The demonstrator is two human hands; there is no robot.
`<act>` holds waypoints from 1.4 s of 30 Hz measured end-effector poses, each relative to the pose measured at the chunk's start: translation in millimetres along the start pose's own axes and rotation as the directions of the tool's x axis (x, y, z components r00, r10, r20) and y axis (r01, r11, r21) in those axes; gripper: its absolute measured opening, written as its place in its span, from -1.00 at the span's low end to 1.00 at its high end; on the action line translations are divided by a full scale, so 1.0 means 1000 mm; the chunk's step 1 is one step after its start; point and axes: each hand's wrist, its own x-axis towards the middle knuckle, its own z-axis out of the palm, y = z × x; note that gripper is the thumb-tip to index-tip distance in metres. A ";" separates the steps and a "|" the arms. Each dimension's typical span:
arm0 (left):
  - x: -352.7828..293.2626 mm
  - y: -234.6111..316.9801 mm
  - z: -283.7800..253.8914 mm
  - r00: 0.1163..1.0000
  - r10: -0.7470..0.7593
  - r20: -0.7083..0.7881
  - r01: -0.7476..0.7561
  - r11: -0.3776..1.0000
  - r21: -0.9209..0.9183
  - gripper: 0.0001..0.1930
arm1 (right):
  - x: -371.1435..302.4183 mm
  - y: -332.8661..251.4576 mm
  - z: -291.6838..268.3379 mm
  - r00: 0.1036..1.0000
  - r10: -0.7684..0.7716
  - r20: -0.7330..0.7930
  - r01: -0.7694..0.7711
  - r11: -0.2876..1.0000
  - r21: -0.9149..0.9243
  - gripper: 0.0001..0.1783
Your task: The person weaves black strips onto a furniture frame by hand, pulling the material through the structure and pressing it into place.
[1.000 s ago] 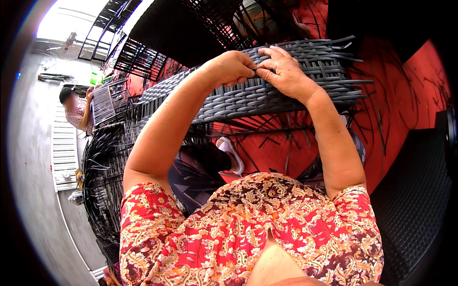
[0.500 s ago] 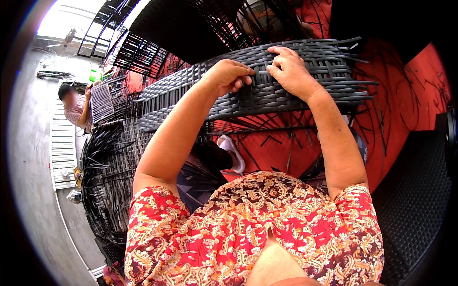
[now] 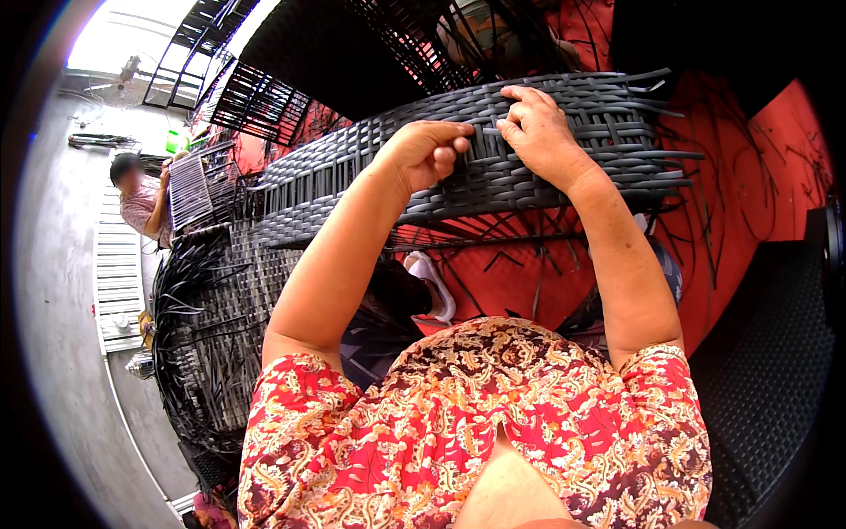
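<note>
A long panel of woven dark grey plastic strips (image 3: 582, 110) lies across in front of me, with loose strip ends at its right. Over its middle, my left hand (image 3: 427, 157) is closed, thumb and forefinger pinched together and the other fingers curled in. A short grey strip (image 3: 487, 131) shows between that pinch and my right thumb. My right hand (image 3: 546, 137) rests on the weave with bent fingers, its thumb and forefinger apart. What lies under the right palm is hidden.
A rounded, partly woven dark piece (image 3: 207, 353) with loose strips stands at left. Strip scraps (image 3: 705, 234) lie on the red floor covering (image 3: 520, 282). A black woven panel (image 3: 758, 379) is at right. Another person (image 3: 141, 198) works at far left beside a slatted frame (image 3: 201, 187).
My left hand has shifted slightly right, its pinch now nearer my right thumb. The right hand has moved very little, still on the weave.
</note>
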 end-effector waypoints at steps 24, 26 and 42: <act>0.001 -0.016 -0.007 0.991 0.016 0.135 0.010 0.982 -0.186 -0.79 | 0.006 -0.011 0.004 0.978 -0.060 0.201 0.067 0.997 -0.029 -0.77; -0.002 -0.008 0.001 0.999 -0.015 0.050 0.012 0.998 0.067 -0.77 | 0.005 -0.008 0.005 0.976 -0.063 0.207 0.076 0.996 -0.056 -0.77; 0.010 0.005 0.009 0.995 -0.063 0.074 0.007 0.805 0.593 -0.90 | -0.001 -0.013 -0.008 0.968 -0.032 0.250 0.071 0.987 -0.147 -0.74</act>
